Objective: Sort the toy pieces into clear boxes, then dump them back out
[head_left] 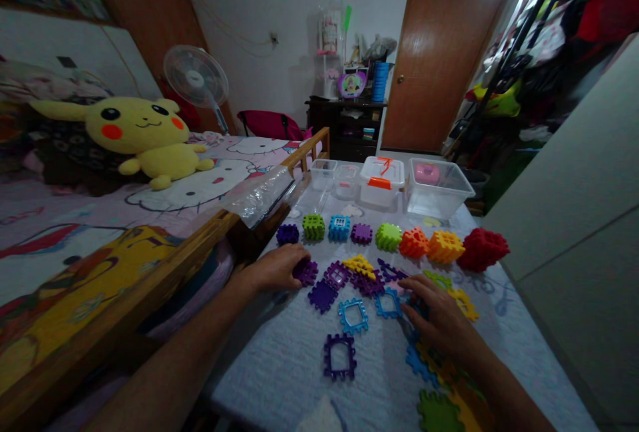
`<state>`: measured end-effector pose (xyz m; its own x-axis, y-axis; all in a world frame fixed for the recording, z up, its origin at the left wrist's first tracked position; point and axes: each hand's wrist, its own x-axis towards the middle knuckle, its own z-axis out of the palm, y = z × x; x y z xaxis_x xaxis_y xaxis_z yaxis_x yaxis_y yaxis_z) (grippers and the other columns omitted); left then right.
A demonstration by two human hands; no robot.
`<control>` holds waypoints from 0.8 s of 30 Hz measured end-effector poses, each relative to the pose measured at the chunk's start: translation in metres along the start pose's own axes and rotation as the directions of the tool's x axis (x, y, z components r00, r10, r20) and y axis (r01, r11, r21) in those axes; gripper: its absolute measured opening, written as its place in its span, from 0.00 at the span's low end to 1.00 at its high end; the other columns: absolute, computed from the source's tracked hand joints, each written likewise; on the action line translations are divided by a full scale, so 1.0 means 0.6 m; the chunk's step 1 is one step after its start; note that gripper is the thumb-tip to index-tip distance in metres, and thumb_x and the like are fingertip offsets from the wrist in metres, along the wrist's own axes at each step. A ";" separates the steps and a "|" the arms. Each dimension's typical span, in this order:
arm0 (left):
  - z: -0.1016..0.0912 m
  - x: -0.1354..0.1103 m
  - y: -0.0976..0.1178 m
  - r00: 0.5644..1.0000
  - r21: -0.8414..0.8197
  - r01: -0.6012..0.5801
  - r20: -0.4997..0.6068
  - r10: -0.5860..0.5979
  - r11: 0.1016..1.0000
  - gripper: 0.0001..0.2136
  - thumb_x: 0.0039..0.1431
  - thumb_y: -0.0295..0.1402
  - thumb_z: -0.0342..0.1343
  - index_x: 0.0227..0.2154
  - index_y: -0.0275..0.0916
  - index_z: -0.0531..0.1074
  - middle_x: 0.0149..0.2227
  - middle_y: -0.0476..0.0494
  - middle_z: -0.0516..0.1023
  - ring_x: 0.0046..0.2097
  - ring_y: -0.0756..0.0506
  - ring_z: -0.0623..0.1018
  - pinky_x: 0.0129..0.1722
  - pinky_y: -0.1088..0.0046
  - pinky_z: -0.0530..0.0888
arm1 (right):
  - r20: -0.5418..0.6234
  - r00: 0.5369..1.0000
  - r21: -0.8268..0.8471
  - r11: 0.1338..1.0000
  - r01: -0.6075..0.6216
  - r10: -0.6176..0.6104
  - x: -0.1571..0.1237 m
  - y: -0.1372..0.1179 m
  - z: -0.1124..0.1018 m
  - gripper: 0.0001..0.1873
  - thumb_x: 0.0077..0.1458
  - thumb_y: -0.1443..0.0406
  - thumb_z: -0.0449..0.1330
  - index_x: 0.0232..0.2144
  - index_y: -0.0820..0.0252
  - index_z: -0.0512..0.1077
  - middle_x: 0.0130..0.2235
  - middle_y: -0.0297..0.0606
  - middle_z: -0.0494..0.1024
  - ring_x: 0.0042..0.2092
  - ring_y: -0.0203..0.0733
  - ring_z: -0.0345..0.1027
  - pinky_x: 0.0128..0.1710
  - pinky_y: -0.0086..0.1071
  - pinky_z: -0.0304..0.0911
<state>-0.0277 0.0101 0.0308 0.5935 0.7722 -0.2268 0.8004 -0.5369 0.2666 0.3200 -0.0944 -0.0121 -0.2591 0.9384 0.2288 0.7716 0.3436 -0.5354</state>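
Notched interlocking plastic tiles are spread over the cloth-covered table. My left hand (282,267) has its fingers curled around purple tiles (308,273) at the left. Beside it lie a dark violet solid tile (322,295) and a purple window tile (337,273). My right hand (436,309) hovers low at the right, fingers bent and apart, its tips close to a blue square frame tile (388,303). Another blue frame tile (353,316) and a violet frame tile (340,357) lie in front. A yellow triangular tile (359,265) rests on purple ones.
Behind is a row of colour-sorted stacks, from a violet stack (287,234) to a red stack (483,249). Clear plastic boxes (439,187) line the back edge. Orange, blue and green tiles (439,412) lie beneath my right forearm. A wooden bed rail (219,225) borders the left.
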 end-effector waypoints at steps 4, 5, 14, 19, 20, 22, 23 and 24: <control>-0.001 0.001 0.002 1.000 -0.011 -0.010 -0.004 0.010 1.000 0.21 0.47 0.34 0.62 0.46 0.40 0.72 0.48 0.41 0.74 0.51 0.40 0.72 0.51 0.67 0.68 | -0.001 1.000 0.009 1.000 0.004 -0.004 -0.001 -0.001 0.001 0.16 0.58 0.63 0.56 0.48 0.57 0.72 0.50 0.46 0.75 0.47 0.48 0.73 0.47 0.42 0.71; -0.001 0.002 0.002 1.000 -0.012 -0.014 -0.004 0.014 1.000 0.21 0.46 0.34 0.62 0.46 0.41 0.72 0.47 0.42 0.74 0.50 0.40 0.72 0.50 0.67 0.68 | -0.004 1.000 0.012 1.000 0.007 -0.007 -0.001 -0.001 0.001 0.16 0.58 0.63 0.56 0.48 0.57 0.72 0.50 0.46 0.75 0.48 0.48 0.73 0.47 0.42 0.71; 0.006 0.010 0.002 0.998 0.050 -0.059 -0.008 0.060 0.997 0.18 0.45 0.33 0.60 0.42 0.37 0.73 0.45 0.39 0.74 0.48 0.39 0.74 0.48 0.66 0.70 | 0.004 1.000 0.026 1.000 -0.005 0.004 0.000 0.000 0.002 0.16 0.57 0.64 0.57 0.48 0.57 0.73 0.49 0.45 0.75 0.47 0.48 0.73 0.48 0.43 0.70; -0.008 0.004 0.012 0.995 0.039 -0.053 -0.081 0.056 0.998 0.18 0.45 0.34 0.61 0.41 0.38 0.72 0.44 0.41 0.74 0.47 0.40 0.74 0.48 0.67 0.70 | 0.010 1.000 0.021 1.000 -0.002 0.002 -0.001 -0.002 0.001 0.16 0.59 0.63 0.56 0.49 0.57 0.72 0.50 0.46 0.75 0.48 0.48 0.72 0.48 0.43 0.70; -0.014 0.005 0.019 0.991 0.028 -0.061 -0.118 0.064 0.998 0.18 0.45 0.34 0.60 0.42 0.39 0.71 0.44 0.42 0.74 0.48 0.41 0.74 0.49 0.68 0.69 | 0.013 1.000 0.019 1.000 -0.001 0.001 -0.001 -0.002 0.001 0.16 0.59 0.63 0.56 0.49 0.57 0.72 0.50 0.46 0.75 0.49 0.49 0.72 0.48 0.43 0.70; -0.028 0.014 0.037 0.977 0.015 -0.084 -0.197 0.085 0.996 0.19 0.46 0.34 0.61 0.43 0.40 0.71 0.45 0.42 0.74 0.49 0.41 0.73 0.51 0.67 0.68 | 0.020 1.000 0.015 1.000 -0.001 0.001 -0.002 -0.002 0.001 0.16 0.59 0.63 0.56 0.49 0.57 0.72 0.50 0.45 0.74 0.50 0.49 0.71 0.49 0.43 0.69; -0.036 0.023 0.049 0.967 0.022 -0.097 -0.233 0.099 0.995 0.19 0.46 0.34 0.61 0.44 0.40 0.70 0.45 0.42 0.74 0.49 0.41 0.73 0.52 0.67 0.68 | 0.023 1.000 0.014 1.000 -0.002 0.002 -0.002 -0.002 0.001 0.16 0.58 0.63 0.57 0.49 0.57 0.72 0.50 0.45 0.74 0.50 0.49 0.71 0.50 0.44 0.69; -0.043 0.035 0.061 0.959 0.037 -0.109 -0.260 0.114 0.993 0.19 0.46 0.35 0.61 0.44 0.40 0.70 0.45 0.42 0.74 0.49 0.41 0.73 0.52 0.66 0.68 | 0.025 1.000 0.014 1.000 -0.005 0.004 -0.002 -0.002 0.001 0.16 0.58 0.63 0.57 0.49 0.57 0.71 0.50 0.45 0.74 0.51 0.49 0.71 0.50 0.44 0.69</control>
<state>0.0118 0.0152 0.0601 0.6387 0.7673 0.0567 0.7338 -0.6297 0.2549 0.3191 -0.0957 -0.0124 -0.2702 0.9405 0.2060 0.7647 0.3397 -0.5476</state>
